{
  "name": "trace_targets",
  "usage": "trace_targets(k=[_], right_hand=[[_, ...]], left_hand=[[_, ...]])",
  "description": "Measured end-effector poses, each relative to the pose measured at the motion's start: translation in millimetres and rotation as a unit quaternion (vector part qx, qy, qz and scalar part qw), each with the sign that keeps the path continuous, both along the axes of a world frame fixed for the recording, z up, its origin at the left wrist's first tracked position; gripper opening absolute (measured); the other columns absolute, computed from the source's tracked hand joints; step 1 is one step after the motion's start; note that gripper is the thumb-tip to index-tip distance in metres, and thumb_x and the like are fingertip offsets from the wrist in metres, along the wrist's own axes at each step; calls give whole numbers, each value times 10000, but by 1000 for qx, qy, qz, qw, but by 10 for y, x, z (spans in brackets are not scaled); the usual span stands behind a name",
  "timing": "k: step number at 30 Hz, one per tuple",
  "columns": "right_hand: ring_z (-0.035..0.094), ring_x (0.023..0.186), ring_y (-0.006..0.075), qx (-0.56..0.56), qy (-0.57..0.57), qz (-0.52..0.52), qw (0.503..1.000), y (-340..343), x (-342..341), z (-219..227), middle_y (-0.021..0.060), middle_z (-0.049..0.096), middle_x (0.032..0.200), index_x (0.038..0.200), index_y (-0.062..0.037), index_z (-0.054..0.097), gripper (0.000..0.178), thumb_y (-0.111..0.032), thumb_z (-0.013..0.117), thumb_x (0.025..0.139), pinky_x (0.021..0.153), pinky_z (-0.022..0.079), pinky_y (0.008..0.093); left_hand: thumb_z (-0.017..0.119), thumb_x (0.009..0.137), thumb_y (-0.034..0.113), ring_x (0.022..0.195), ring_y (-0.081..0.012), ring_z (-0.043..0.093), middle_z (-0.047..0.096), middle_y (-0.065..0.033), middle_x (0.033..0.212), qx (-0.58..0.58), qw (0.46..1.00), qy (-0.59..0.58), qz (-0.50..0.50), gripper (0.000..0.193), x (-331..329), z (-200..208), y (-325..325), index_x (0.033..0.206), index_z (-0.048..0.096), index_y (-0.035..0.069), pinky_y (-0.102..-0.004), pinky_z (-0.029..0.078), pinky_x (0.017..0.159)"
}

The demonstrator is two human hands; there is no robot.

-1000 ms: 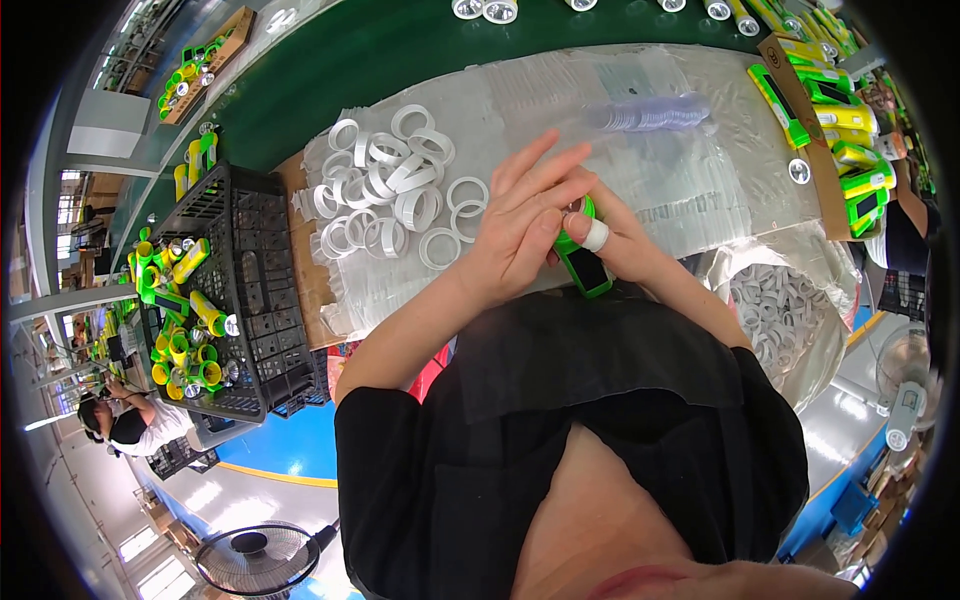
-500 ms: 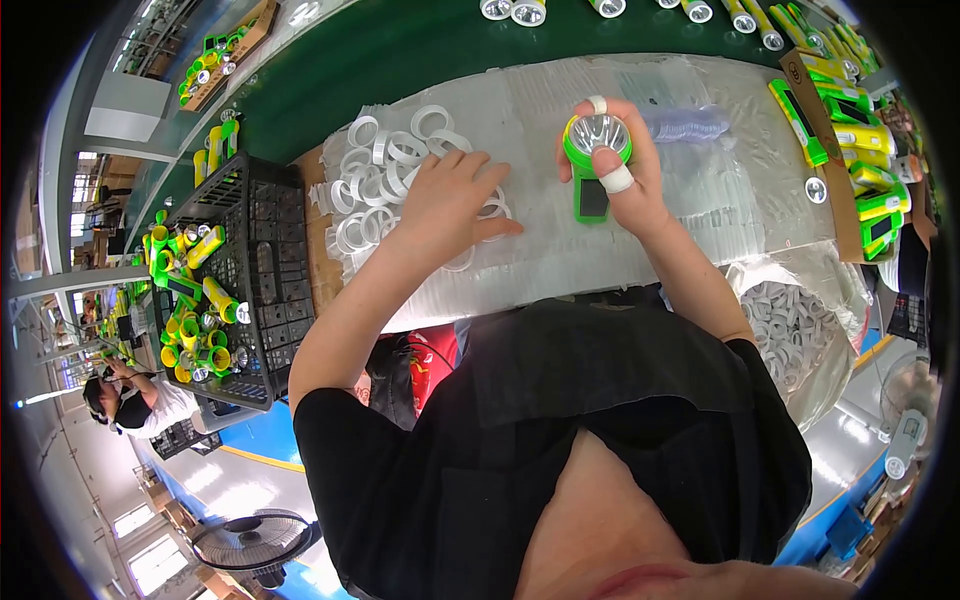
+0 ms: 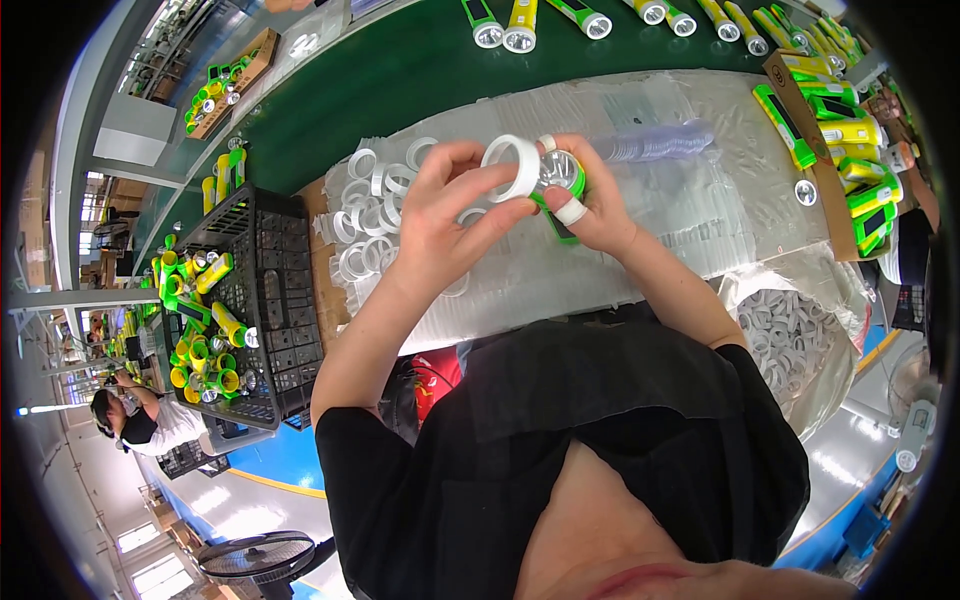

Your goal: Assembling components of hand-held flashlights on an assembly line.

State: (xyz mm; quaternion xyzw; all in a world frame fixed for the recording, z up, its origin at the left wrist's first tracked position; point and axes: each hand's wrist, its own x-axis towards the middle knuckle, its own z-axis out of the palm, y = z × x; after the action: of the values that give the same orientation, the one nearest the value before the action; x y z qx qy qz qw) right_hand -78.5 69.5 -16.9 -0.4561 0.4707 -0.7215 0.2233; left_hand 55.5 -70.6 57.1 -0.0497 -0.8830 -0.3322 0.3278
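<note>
A white plastic ring is pinched between the thumb and fingers of my left hand. My right hand grips a green and yellow flashlight with its silver reflector facing up. The ring is tilted and sits right beside the reflector's left edge; whether they touch I cannot tell. White tape wraps the thumb and a finger of my right hand. Several loose white rings lie in a pile left of my left hand. Behind my right hand stretches a row of stacked clear discs.
A black crate of flashlights stands at the left, and a cardboard box of them at the right. More flashlights lie along the green surface. A sack of white rings hangs open at the lower right.
My left hand has picked a white ring from the pile and carried it right to the flashlight. My right hand has brought the flashlight left and slightly nearer.
</note>
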Motion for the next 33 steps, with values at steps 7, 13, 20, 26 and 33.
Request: trace_targets(k=[7,13,20,26,33], right_hand=[[577,929,166,42,53,-6,998,-9,41,-7,65,594,1033,1216,-47,478,462,-200,707,844,816,471,311],[512,1112,207,49,151,26,987,2,18,7,102,526,1188,1260,-14,455,511,-242,682,863,913,440,347],[572,965,145,39,15,9,999,-5,17,14,55,593,1073,1201,-76,493,443,-200,719,841,842,466,295],[557,959,133,32,0,0,999,-13,-8,-6,48,590,1074,1231,-73,476,460,-197,711,856,840,467,298],[560,972,134,35,-4,31,999,18,0,-47,43,590,1083,1250,-74,459,484,-201,711,857,849,465,298]], left_hand=[[776,772,298,749,-249,580,568,-117,897,21,999,28,-20,293,-686,294,39,850,719,21,-329,466,630],[757,763,364,793,-255,546,548,-97,856,-147,986,-41,-74,301,-753,74,81,767,726,65,-357,449,670],[758,801,153,784,-184,594,590,-92,921,47,999,16,-15,147,-543,325,-41,864,724,26,-282,471,633],[834,712,183,774,-173,560,571,-72,937,22,999,-25,-40,257,-210,67,-61,910,733,53,-293,472,639],[795,770,163,799,-142,546,592,-54,945,139,990,-28,-14,195,-200,22,-122,932,737,71,-268,451,669]])
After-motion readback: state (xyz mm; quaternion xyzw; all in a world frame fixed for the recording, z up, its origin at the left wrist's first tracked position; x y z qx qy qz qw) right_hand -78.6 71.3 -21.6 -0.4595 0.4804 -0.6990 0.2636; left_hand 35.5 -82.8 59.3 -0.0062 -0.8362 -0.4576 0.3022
